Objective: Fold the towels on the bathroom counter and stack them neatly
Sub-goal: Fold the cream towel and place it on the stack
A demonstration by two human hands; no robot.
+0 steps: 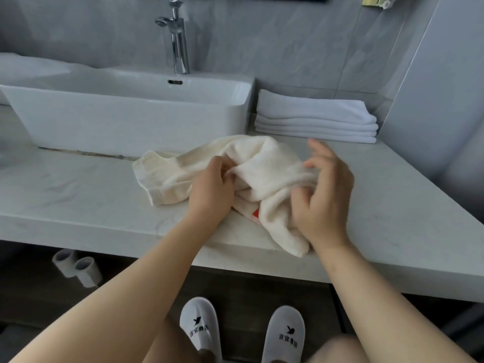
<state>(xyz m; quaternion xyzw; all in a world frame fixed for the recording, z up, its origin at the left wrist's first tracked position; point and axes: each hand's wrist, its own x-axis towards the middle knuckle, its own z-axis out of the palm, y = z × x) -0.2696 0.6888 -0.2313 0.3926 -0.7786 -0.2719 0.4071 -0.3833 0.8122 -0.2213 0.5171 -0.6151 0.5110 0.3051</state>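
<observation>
A crumpled cream towel lies on the marble surface at the centre of the frame, just in front of the white basin, with one end spread flat toward the left and the other hanging slightly over the near edge at lower right. A small red mark shows on its underside near the middle. The left hand rests on the towel's middle, its grip closed on a fold of cloth pinched between thumb and fingers. The right hand is at the towel's right side, thumb and lower fingers curled round a bunched part of the cloth while the upper fingers stand loosely spread above it. In the upper right, a stack of folded white towels sits on the surface against the wall, just beside the basin and well apart from both hands. A chrome tap rises behind the basin. At the bottom of the frame are two white slippers.
</observation>
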